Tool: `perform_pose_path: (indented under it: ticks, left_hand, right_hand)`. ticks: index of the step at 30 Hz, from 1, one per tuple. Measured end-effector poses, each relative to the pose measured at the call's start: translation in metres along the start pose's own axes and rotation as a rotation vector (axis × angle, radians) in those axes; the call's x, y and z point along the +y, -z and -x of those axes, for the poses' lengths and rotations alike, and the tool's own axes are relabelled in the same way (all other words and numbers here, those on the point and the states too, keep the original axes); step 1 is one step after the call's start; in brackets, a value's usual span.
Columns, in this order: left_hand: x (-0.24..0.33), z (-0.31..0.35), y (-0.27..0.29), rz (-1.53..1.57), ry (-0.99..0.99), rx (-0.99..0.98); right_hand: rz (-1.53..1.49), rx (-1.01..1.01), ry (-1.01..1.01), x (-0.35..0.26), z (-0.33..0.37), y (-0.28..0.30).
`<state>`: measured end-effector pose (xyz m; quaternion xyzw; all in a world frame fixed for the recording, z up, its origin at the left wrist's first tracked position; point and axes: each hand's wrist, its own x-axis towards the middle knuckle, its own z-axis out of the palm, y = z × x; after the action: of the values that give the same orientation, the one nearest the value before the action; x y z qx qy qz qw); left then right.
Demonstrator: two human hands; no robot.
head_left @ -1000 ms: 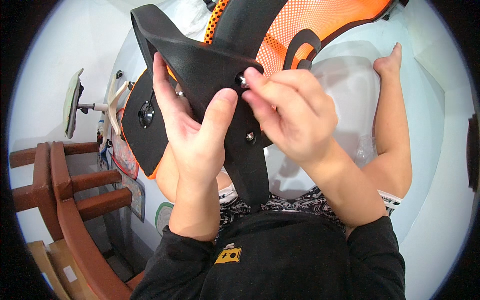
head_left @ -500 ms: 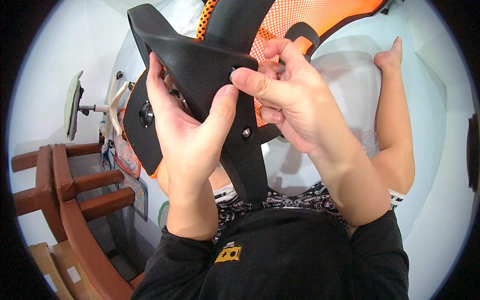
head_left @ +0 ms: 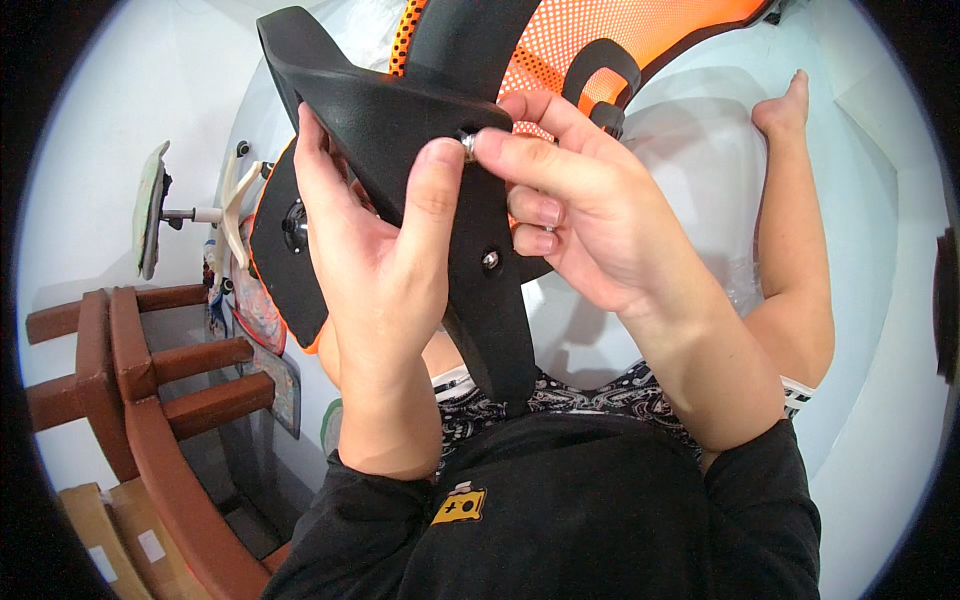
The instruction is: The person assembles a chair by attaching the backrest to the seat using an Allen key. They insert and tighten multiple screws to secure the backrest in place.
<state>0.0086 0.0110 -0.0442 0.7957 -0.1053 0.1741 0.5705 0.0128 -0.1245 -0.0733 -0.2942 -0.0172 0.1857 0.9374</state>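
Observation:
My left hand (head_left: 375, 255) grips a black plastic chair armrest (head_left: 350, 95), with its fingers behind the part and its thumb on the front beside an upper hole. At that hole, a silver bolt (head_left: 467, 147) sticks out a little, touched by the thumb tip of my right hand (head_left: 585, 200). The right index finger bends toward the armrest's edge, and the other fingers curl in. Lower on the same armrest, a second bolt (head_left: 490, 259) sits in its hole. The armrest's lower end reaches down to my lap.
An orange mesh chair back (head_left: 690, 30) with black trim lies beyond my hands. To the left are a black seat (head_left: 275, 255) edged in orange, a small stool (head_left: 150, 210) and brown wooden furniture (head_left: 150, 400). Cardboard (head_left: 140, 530) leans at lower left. My bare leg (head_left: 790, 230) extends along the right.
My right thumb stays by the upper bolt while the index finger moves in to the armrest's edge. The left thumb has shifted up closer to the bolt, which shows more clearly.

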Motion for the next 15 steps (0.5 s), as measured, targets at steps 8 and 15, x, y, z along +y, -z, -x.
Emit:
perform_pose_path:
  ticks: [8, 15]
  left_hand:
    - [0.0037, 0.0015, -0.0003, -0.036, 0.026, -0.031]
    - [-0.0008, 0.0012, 0.0015, -0.04, 0.01, -0.005]
  right_hand:
    - [-0.015, 0.022, -0.038, 0.0005, -0.0014, -0.0007]
    - [0.003, 0.027, -0.062, -0.0017, 0.002, -0.0021]
